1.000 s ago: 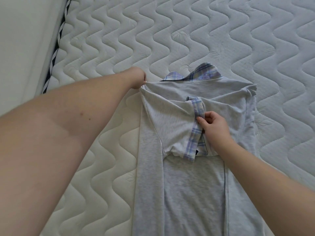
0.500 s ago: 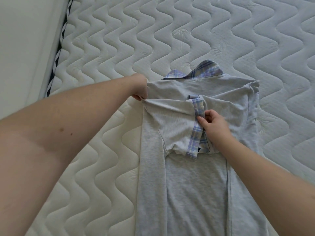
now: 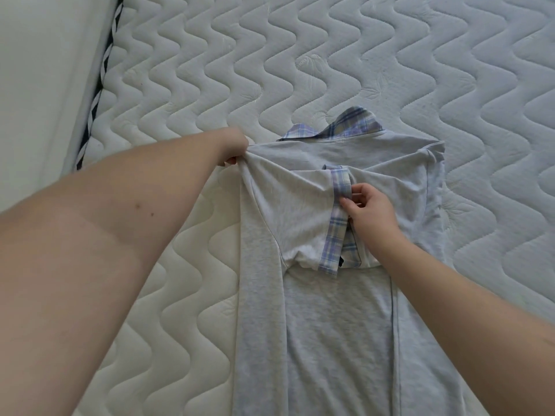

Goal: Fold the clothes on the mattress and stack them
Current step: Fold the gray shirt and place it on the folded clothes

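Lying lengthwise on the quilted mattress [image 3: 330,55], the grey shirt [image 3: 336,340] has its plaid collar [image 3: 351,124] at the far end and both sleeves folded inward. The left hand [image 3: 232,147] pinches the shirt's left shoulder corner, pulling it taut. The right hand [image 3: 371,213] pinches the plaid cuff [image 3: 339,202] of the left sleeve at the shirt's middle.

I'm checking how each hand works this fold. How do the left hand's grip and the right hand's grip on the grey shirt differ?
The left hand grips the grey shirt at its outer shoulder corner, bunching plain grey cloth; the right hand pinches the plaid sleeve cuff near the shirt's middle. The left arm reaches far out toward the plaid collar end; the right hand sits nearer the person. Both hold fabric of the same shirt on the mattress.
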{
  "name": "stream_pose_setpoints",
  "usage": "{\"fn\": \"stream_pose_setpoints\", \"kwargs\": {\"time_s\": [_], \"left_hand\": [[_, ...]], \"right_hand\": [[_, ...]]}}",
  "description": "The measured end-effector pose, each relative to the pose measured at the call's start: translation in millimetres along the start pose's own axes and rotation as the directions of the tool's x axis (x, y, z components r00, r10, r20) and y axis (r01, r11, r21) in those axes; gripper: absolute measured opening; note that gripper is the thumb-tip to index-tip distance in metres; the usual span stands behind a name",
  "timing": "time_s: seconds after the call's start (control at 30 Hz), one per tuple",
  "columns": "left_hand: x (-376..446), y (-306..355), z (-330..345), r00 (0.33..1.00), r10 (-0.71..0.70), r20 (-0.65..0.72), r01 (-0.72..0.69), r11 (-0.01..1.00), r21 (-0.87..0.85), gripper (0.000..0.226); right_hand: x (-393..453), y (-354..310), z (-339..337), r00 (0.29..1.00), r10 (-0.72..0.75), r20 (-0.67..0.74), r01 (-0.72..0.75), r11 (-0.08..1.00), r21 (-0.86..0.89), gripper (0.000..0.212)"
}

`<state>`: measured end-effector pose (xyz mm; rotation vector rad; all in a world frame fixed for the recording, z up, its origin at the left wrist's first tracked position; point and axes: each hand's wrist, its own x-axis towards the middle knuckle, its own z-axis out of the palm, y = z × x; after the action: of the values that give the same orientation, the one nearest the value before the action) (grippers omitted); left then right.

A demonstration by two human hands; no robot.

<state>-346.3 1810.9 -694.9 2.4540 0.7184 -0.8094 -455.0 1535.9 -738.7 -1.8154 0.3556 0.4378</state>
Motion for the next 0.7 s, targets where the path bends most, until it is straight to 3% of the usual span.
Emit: {"fn": "stream_pose_setpoints", "kwargs": {"time_s": [0.1,0.17,0.27,0.37,0.43,0.53,0.7], "left_hand": [[8.2,-4.0,14.8,0.995,-0.069,-0.068,0.042,0.942,-0.334,0.032],[11.2,-12.5,24.5,0.993,-0.056,-0.106,0.008,0.915,-0.403,0.047],[4.2,-33.2,30.1,0.962,0.244,-0.119,-0.266,0.934,-0.237,0.034],[-0.6,-49.4,25.6,0.909,0.417,-0.007,-0.415,0.903,-0.116,0.025],[-3.5,-53.2,21.0,0.886,0.464,0.003,-0.462,0.883,-0.084,0.03],[-2.8,-52.6,16.5,0.881,0.47,-0.052,-0.471,0.882,-0.013,0.018],[-5.7,-47.1,21.1,0.884,0.414,-0.216,-0.423,0.906,0.003,0.003]], "right_hand": [[2.1,0.8,0.3,0.999,0.027,0.021,-0.028,0.997,0.067,0.025],[5.1,0.1,-1.2,0.999,0.025,-0.029,-0.022,0.994,0.103,0.042],[13.5,-4.6,-2.6,0.997,-0.022,-0.078,0.029,0.996,0.086,0.048],[21.8,-12.3,-1.5,0.995,-0.098,0.025,0.099,0.992,-0.075,0.045],[26.0,-17.1,-0.6,0.993,-0.11,0.05,0.117,0.977,-0.178,0.034],[30.3,-23.2,-1.3,0.989,-0.137,-0.045,0.124,0.966,-0.225,0.014],[29.9,-29.2,-3.4,0.967,-0.172,-0.186,0.132,0.969,-0.207,0.016]]}}
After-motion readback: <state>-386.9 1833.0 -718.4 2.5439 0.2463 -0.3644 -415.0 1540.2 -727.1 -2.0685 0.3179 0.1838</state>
